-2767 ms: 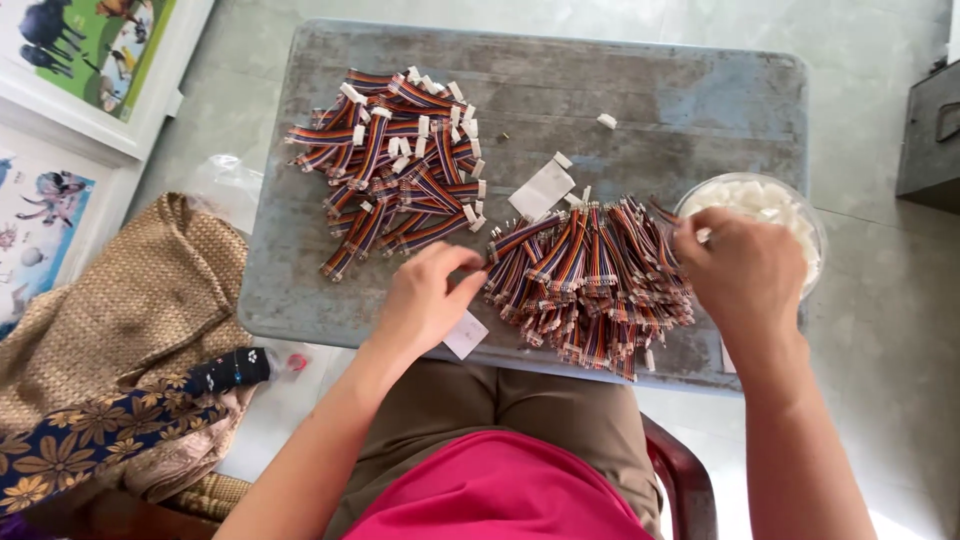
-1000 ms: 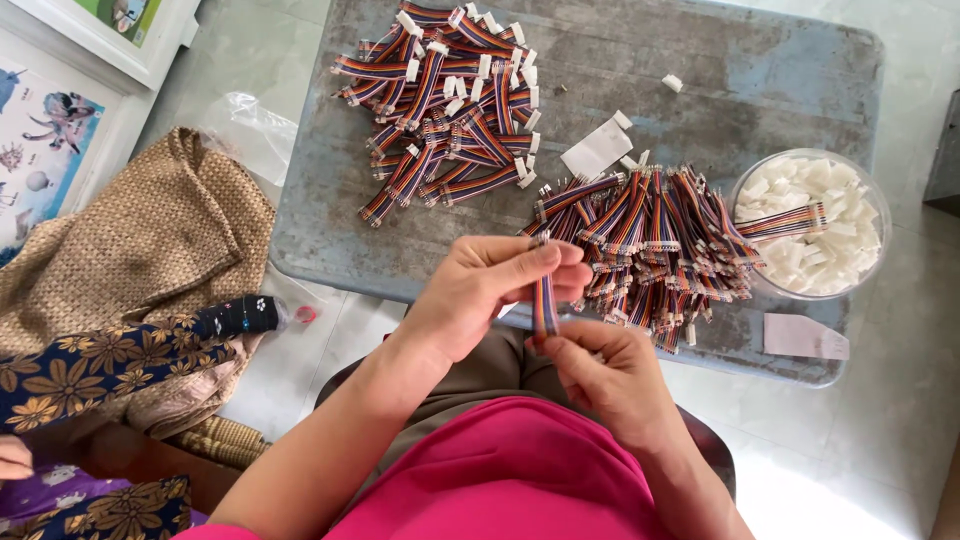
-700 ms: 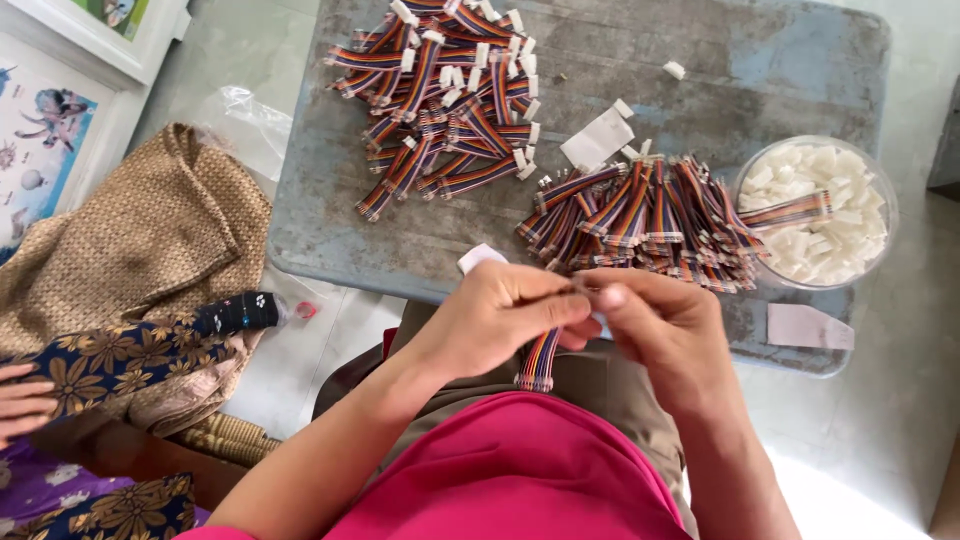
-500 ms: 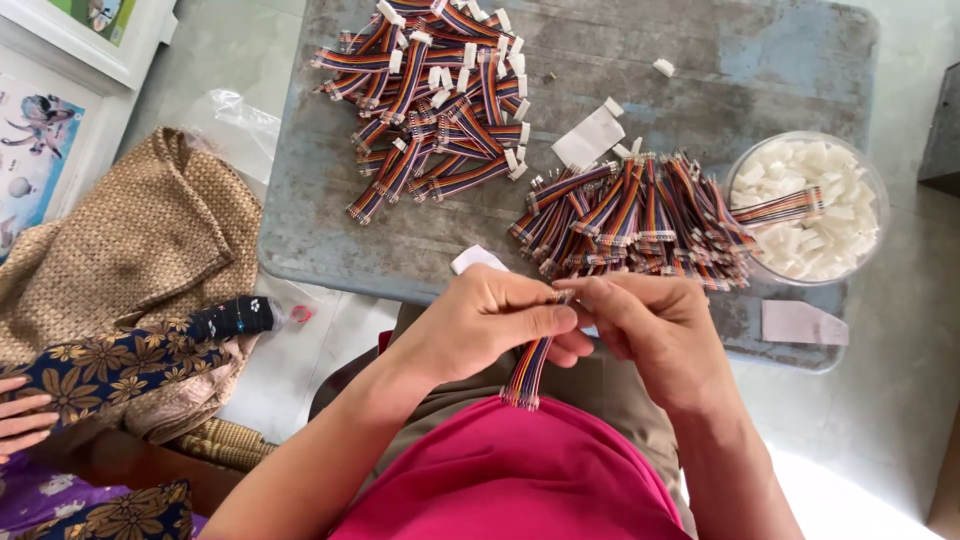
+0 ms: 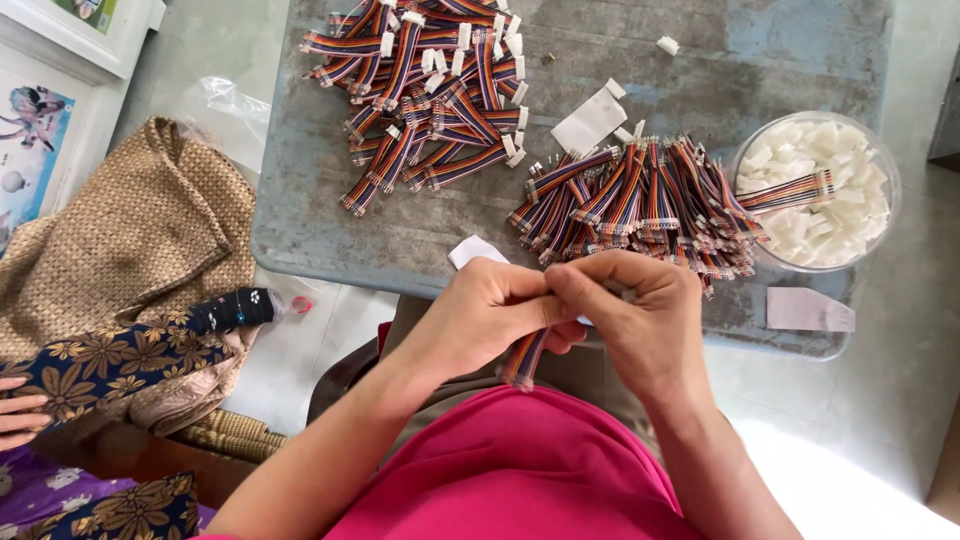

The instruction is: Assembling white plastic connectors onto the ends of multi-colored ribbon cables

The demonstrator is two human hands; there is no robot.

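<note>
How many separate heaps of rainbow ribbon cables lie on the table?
2. One heap with white plugs fitted lies at the far left of the table; the other heap lies right of it, beside the bowl of white plugs. Both hands hold one more cable.

Hidden ends and cropped edges

The upper end of the rainbow ribbon cable [image 5: 523,358] is buried between the left hand [image 5: 480,315] and right hand [image 5: 635,310], so any connector there can't be seen. The finished cable pile [image 5: 430,90] and grey table [image 5: 700,60] run off the top edge; another person's hand [image 5: 18,415] is cut off at the left.
</note>
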